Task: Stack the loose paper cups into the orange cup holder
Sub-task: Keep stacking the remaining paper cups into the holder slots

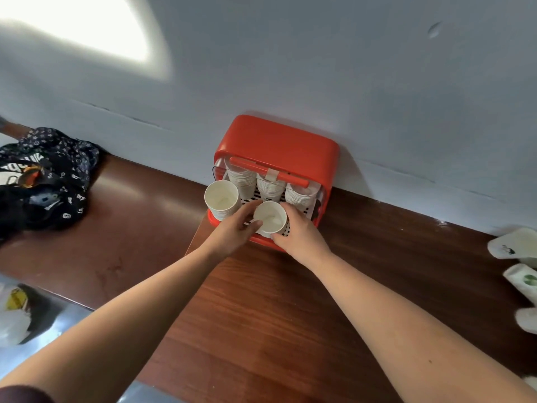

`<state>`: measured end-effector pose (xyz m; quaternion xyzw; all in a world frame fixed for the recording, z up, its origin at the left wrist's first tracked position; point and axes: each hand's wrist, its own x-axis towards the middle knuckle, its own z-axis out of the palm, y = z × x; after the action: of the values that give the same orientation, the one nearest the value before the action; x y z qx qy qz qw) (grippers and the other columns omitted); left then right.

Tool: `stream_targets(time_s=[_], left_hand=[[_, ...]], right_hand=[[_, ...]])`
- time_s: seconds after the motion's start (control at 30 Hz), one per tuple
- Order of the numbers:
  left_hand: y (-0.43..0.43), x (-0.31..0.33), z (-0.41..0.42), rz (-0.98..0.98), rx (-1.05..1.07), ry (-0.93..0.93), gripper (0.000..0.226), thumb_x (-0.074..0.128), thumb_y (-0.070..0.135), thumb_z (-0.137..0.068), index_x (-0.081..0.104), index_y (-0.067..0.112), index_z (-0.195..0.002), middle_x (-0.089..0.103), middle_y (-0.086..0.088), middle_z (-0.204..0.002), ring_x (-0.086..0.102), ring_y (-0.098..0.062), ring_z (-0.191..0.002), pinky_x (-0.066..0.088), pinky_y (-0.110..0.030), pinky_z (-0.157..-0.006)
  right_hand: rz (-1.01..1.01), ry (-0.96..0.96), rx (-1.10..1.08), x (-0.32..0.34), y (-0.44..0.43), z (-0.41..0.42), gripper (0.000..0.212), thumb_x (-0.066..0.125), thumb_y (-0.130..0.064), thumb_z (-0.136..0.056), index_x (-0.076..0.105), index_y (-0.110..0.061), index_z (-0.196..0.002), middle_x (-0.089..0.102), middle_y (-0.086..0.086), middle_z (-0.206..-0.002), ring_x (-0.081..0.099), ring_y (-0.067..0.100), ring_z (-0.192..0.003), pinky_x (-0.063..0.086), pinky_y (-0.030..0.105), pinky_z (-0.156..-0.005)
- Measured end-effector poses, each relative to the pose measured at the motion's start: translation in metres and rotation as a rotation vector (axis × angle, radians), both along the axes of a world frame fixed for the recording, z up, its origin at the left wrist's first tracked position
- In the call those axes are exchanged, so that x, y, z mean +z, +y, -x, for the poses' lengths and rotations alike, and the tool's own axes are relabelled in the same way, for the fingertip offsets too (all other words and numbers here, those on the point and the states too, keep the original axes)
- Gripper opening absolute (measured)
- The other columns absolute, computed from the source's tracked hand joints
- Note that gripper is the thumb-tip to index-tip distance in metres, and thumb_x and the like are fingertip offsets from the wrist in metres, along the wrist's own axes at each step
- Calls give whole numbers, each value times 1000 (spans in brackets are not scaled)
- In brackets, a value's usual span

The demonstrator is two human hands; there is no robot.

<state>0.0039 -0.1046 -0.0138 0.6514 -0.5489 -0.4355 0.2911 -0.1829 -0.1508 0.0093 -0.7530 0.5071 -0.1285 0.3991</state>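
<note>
The orange cup holder (276, 141) stands against the white wall on a brown wooden table, its clear lid raised. Three rows of stacked white paper cups (270, 186) lie inside at the back. A stack of cups (222, 199) stands upright at the holder's front left. Both hands hold a white paper cup (270, 218), mouth up, over the holder's slotted tray. My left hand (235, 231) grips its left side and my right hand (299, 231) grips its right side.
A dark patterned bag (46, 178) lies on the table at the far left. White packages with green marks (520, 257) lie at the right edge. A white plastic bag (14, 312) sits below the table's left end. The wooden table (261, 315) spreads under my forearms.
</note>
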Motion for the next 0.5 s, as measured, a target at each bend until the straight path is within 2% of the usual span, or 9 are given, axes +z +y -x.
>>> stream_targets(time_s=[0.03, 0.13, 0.17, 0.3, 0.4, 0.5], left_hand=[[0, -2, -1, 8, 7, -23, 46, 58, 20, -99, 46, 26, -143, 60, 7, -129, 58, -3, -114, 51, -28, -99], [-2, -4, -1, 18, 25, -69, 46, 59, 16, -98, 50, 24, -143, 60, 6, -130, 57, -1, -111, 47, -10, -90], [-3, -4, 0, 16, 31, -89, 46, 59, 16, -99, 50, 24, -143, 60, 5, -132, 56, -2, -112, 45, -8, -88], [-6, -5, 4, 21, 14, -140, 46, 56, 21, -101, 46, 25, -146, 58, -1, -137, 57, -14, -123, 49, -32, -100], [-2, -1, 8, 7, 11, -157, 47, 54, 26, -102, 43, 19, -147, 58, -5, -139, 56, -18, -126, 48, -35, -102], [7, 7, 8, 26, 45, -267, 44, 54, 32, -101, 49, 13, -141, 59, -7, -134, 61, -20, -116, 48, -31, -95]], right_hand=[[-12, 5, 0, -1, 0, -1, 68, 75, -29, -83, 41, -25, -142, 52, -2, -139, 49, 15, -127, 41, 26, -99], [1, 33, -9, -6, 2, -1, 68, 75, -29, -85, 42, -25, -144, 51, -3, -142, 47, 15, -131, 36, 23, -99], [5, 40, -20, -7, 2, -1, 68, 74, -28, -86, 41, -24, -145, 51, -3, -143, 47, 15, -132, 35, 23, -100], [-18, 11, -72, -9, 4, -1, 66, 76, -25, -84, 45, -25, -142, 55, -5, -138, 50, 14, -128, 35, 19, -96], [-44, 38, -86, -6, 7, 4, 72, 78, -29, -82, 41, -22, -144, 51, -2, -143, 47, 15, -131, 35, 23, -100], [-22, 19, -112, 3, 13, 16, 74, 78, -33, -81, 42, -22, -144, 49, -1, -144, 46, 15, -132, 35, 24, -103]])
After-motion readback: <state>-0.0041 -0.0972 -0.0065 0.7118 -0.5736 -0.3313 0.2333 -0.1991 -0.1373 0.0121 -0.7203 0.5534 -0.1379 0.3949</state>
